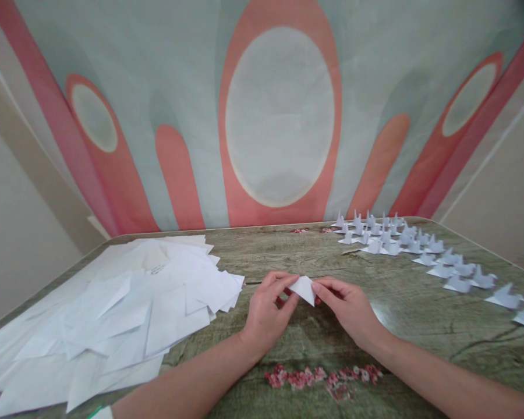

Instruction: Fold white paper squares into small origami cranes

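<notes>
Between my two hands is a small folded piece of white paper (304, 289), its visible face roughly triangular with a point toward me. My left hand (271, 308) pinches its left corner between thumb and fingers. On the opposite side, my right hand (347, 305) grips the right edge, thumb on top and the other fingers partly hidden behind. The paper is held just over the wood-patterned table (323, 343), and I cannot tell whether it touches the surface.
A wide, loose pile of white paper sheets (126, 302) covers the table's left side. Several folded paper birds (458, 283) stand in rows along the right side and far right corner. Behind the table rises a wall covering (279, 116) with coral and white shapes.
</notes>
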### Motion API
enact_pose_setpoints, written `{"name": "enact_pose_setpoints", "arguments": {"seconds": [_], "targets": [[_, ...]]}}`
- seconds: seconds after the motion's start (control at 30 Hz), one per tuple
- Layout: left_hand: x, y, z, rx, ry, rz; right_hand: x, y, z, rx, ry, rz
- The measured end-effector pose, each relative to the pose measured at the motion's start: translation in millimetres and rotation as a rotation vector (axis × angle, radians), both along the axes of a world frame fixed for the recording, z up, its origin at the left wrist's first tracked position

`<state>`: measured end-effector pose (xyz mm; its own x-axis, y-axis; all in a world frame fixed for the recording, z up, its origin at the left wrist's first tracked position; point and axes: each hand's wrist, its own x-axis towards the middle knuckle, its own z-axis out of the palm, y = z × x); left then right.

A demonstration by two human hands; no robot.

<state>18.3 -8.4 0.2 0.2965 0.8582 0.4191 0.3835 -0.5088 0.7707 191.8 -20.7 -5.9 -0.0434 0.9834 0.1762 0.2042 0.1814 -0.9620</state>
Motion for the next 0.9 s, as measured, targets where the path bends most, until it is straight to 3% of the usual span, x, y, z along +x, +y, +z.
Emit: {"name": "enact_pose_setpoints", "arguments": {"seconds": [0.33,0.9], "targets": [[-0.9,1.7,-3.2,0.044,-0.003,0.068,0.0,-1.2,-1.6,0.019,-0.008,0.010],[0.3,-1.1,-5.9,0.011,0.040,0.043,-1.1,-1.2,-3.5,-0.006,-0.030,-0.013]]}}
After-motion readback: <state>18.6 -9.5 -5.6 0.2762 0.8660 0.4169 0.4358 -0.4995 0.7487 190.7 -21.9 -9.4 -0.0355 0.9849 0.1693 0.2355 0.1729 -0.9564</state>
